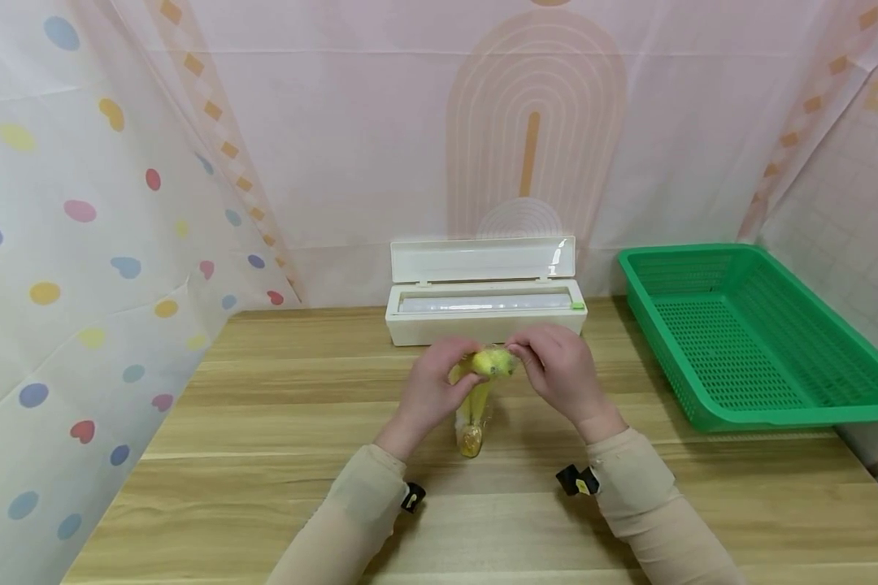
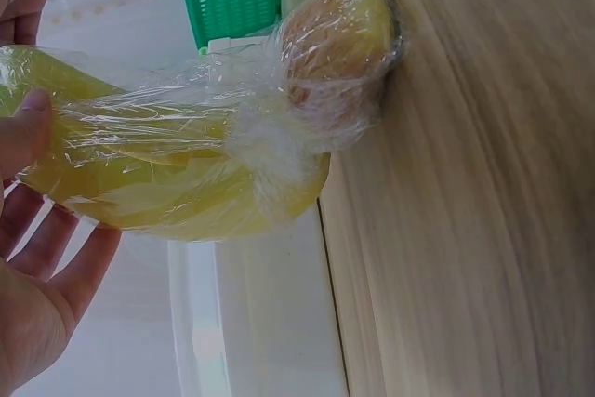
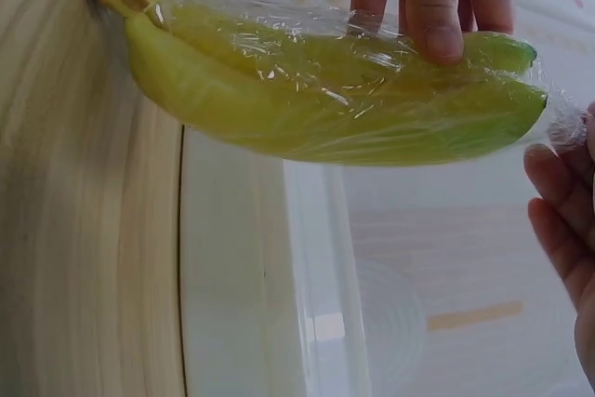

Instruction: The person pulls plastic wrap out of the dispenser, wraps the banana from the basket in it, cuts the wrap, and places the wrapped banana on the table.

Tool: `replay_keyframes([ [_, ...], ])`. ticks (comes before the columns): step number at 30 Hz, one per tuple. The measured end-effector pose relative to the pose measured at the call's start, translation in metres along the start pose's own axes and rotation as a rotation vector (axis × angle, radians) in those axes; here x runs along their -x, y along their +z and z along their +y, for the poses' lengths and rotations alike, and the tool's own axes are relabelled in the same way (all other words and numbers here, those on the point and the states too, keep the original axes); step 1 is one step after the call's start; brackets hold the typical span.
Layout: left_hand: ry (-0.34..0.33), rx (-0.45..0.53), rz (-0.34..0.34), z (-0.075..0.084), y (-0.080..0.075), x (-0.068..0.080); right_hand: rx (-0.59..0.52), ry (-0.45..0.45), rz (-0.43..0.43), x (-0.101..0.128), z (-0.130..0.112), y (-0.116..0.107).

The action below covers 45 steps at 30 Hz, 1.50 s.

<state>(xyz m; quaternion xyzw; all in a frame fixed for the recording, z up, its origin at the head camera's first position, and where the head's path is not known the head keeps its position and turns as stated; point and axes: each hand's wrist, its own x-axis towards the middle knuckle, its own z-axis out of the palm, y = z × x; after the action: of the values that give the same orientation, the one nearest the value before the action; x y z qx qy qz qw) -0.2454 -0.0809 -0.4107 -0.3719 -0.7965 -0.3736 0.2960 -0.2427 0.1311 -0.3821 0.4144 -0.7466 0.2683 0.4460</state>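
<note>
Wrist views showed plastic film (image 3: 372, 72) tight around two bananas (image 3: 325, 99), detail lost in the head view. White film dispenser (image 1: 485, 313) stood just beyond, green basket (image 1: 746, 333) far right. Left hand (image 1: 432, 390) gripped the bananas above the table (image 1: 263, 455); right hand (image 1: 556, 370) pinched their far tip.

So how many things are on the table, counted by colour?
Yellow: 1, the wrapped bananas held by the left hand and right hand
White: 1, the cling film dispenser
Green: 1, the basket
Total: 3
</note>
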Motion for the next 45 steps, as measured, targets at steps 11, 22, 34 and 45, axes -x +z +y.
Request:
replay_keyframes([
  [11, -0.009, -0.001, 0.000, 0.002, 0.001, 0.000, -0.108, 0.230, -0.033, -0.005, 0.002, 0.001],
  [22, -0.014, 0.006, -0.001, 0.003, 0.001, 0.001, -0.384, 0.189, -0.055, -0.005, 0.013, -0.007],
  [34, -0.024, 0.007, -0.014, 0.002, 0.000, 0.000, -0.267, 0.085, -0.147, -0.003, 0.013, -0.010],
  [45, -0.019, 0.024, -0.026, 0.000, -0.001, -0.001, -0.371, 0.200, -0.155, -0.004, 0.008, -0.005],
])
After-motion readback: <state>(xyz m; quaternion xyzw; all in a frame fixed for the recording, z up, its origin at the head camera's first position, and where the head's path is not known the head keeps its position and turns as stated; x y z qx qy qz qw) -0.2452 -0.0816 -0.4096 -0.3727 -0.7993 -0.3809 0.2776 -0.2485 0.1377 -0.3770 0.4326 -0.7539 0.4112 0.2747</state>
